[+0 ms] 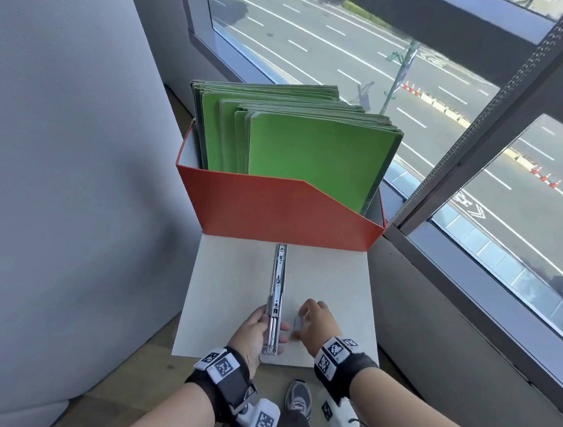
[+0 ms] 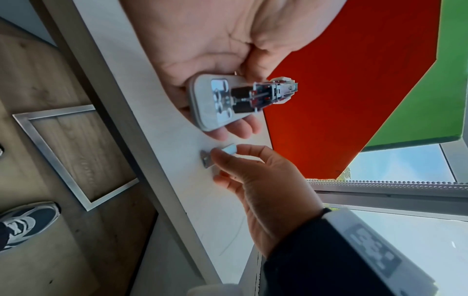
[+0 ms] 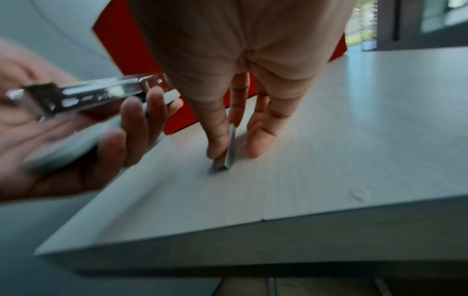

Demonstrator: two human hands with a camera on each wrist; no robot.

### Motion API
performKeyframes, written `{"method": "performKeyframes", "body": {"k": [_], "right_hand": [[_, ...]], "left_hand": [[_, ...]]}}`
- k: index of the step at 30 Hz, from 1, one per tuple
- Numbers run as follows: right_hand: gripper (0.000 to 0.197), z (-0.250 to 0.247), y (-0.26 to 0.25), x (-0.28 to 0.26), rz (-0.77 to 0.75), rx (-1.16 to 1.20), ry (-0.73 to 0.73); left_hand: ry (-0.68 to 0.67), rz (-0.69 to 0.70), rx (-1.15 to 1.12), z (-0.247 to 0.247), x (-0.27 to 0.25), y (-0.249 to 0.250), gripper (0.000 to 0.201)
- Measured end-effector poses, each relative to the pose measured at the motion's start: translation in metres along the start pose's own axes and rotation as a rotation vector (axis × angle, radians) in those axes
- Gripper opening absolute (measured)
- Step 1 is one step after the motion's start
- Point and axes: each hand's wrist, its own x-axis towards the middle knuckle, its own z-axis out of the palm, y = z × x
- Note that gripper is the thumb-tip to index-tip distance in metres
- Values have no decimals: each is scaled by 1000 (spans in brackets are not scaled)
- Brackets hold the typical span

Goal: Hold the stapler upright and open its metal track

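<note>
1. Chrome stapler point(image 1: 275, 302) lies swung open in the left hand point(image 1: 254, 336), fingers curled under its base, magazine up and exposed.
2. Right hand point(image 1: 314, 323) pinches a staple strip point(image 3: 229, 148) on the white tabletop point(image 1: 335, 280), just beside the stapler.
3. Red file box point(image 1: 273, 209) of green folders point(image 1: 314, 147) stands behind, untouched.

In my left hand point(image 1: 255, 331), stapler point(image 1: 275, 298): bright glossy metal. Staple strip point(image 3: 229, 148): shiny metal. Table point(image 1: 335, 287): matt, smooth.

Pale table top point(image 1: 335, 287), bearing a red file box point(image 1: 273, 209) at the far edge; staple strip point(image 3: 228, 152) nearer than that box.
</note>
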Motion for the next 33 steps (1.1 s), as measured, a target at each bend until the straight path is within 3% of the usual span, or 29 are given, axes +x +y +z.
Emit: {"method": "performKeyframes", "body": {"k": [6, 10, 14, 28, 33], "right_hand": [[26, -29, 3, -3, -33, 405, 88], [25, -58, -16, -10, -206, 678, 27], [22, -57, -33, -20, -305, 515, -22], [23, -44, -41, -32, -317, 297, 89], [33, -35, -39, -36, -323, 231, 106]], "left_hand": [[-12, -14, 2, 1, 1, 3, 30], [-25, -15, 14, 4, 2, 4, 32], [-44, -14, 30, 8, 3, 4, 34], [-49, -22, 19, 11, 5, 1, 32], [-43, -38, 29, 9, 7, -1, 32]]}}
